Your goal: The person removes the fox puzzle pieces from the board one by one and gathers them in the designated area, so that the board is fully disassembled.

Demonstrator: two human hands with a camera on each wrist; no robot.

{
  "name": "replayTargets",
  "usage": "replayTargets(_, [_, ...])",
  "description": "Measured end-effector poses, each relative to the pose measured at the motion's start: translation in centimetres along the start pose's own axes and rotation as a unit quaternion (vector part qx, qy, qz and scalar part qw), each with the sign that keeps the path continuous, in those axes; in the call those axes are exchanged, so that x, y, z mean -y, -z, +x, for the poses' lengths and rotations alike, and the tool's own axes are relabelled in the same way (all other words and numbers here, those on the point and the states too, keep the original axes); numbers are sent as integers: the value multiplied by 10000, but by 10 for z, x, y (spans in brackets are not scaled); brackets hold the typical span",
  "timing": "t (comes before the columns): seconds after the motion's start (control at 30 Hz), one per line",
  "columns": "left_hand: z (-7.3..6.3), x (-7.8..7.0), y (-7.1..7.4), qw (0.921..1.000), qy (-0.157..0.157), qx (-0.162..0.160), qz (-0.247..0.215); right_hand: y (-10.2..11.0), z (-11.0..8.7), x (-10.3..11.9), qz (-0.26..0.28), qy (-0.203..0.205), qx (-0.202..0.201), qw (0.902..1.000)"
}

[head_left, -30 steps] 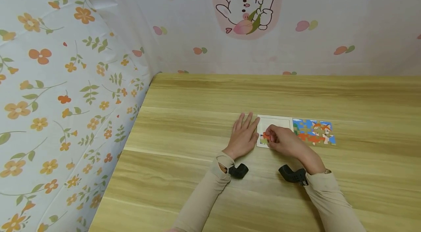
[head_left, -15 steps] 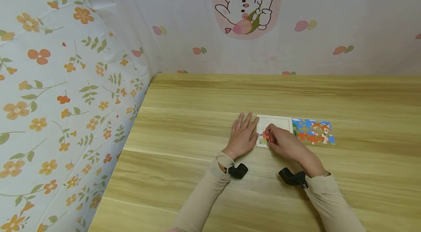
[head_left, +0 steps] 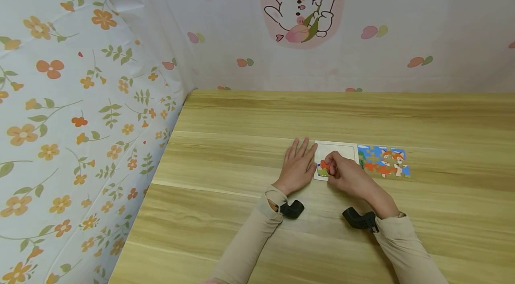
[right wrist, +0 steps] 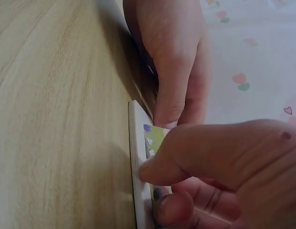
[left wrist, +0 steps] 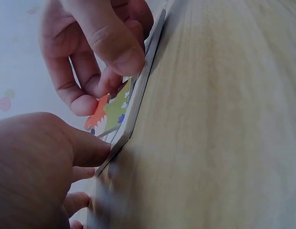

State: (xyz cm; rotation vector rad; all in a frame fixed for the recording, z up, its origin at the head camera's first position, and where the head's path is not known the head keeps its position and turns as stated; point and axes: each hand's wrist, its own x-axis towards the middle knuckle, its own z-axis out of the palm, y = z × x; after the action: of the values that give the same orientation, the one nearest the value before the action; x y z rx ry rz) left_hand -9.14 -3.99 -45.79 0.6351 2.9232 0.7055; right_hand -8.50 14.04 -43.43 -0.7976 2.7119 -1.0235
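Observation:
A white puzzle tray lies on the table between the hands. My left hand lies with fingers spread at the tray's left edge, its thumb touching the rim. A green and orange puzzle piece sits in the tray's near left corner, slightly tilted. My right hand bends over the tray's near side, its thumb and fingers pinching a puzzle piece beside the corner one. In the right wrist view, the right thumb is at the rim; the fingers mostly hide the held piece.
Right of the tray, several joined puzzle pieces show foxes and blue sky. Black wrist cameras hang from both wrists. A patterned white cloth stands behind the wooden table, and a floral cloth borders its left.
My right fingers have shifted slightly and curled closer to the tray, showing more of the corner piece. The left hand stays in place.

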Motion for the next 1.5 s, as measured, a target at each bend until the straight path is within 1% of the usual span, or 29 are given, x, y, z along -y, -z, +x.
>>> replayTargets(0.1, [0,0,0,10000,1,-17,-15,-1,0,-2,115,2,-59,9999])
replayTargets(0.33, [0,-1,1,10000,-10,-13,34,-2,0,-3,11,16,-200,9998])
replayTargets(0.73, [0,0,-1,9999,-5,26,149,0,-3,0,-6,-97,-76,9999])
replayTargets(1.07, [0,0,-1,9999,-27,0,131,1,-3,-1,26,-174,-20,9998])
replayTargets(1.23, [0,0,-2,9999,-32,-37,155,-2,-5,-2,-106,-85,-155,9998])
replayTargets(1.43, [0,1,-2,9998,-70,-85,161,-6,-7,-3,-299,125,-559,9979])
replayTargets(1.5, [0,1,-2,9998,-74,-86,171,-6,-7,-3,-298,124,-603,9977])
